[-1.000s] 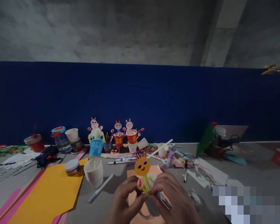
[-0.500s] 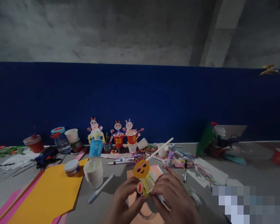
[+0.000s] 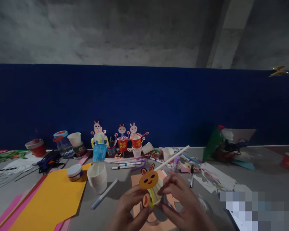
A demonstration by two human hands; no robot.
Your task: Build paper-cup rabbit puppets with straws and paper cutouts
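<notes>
Between my hands is a paper-cup puppet with a round orange animal face (image 3: 148, 180), two pointed ears and a white stick (image 3: 173, 157) slanting up to the right. Yellow strips run down below the face, and a small round paw (image 3: 146, 200) with a red mark sits at the lower left. My left hand (image 3: 132, 208) has its fingers closed around the paw and the lower yellow strip. On the other side, my right hand (image 3: 179, 202) grips the pale cup (image 3: 158, 191) by its edge. Orange paper (image 3: 136, 181) lies beneath.
On the left lie yellow card (image 3: 48, 195), a lidded jar (image 3: 74, 172), stacked white cups (image 3: 97, 179) and a marker (image 3: 104, 194). Several finished puppets (image 3: 122, 138) stand by the blue partition (image 3: 144, 96). Paper scraps (image 3: 204, 183) and a glue stick (image 3: 175, 163) lie to the right.
The puppet has turned, and its face has shifted slightly right and down. The stick's tip now points farther right. Both hands keep their hold, the right one having shifted slightly rightward.
</notes>
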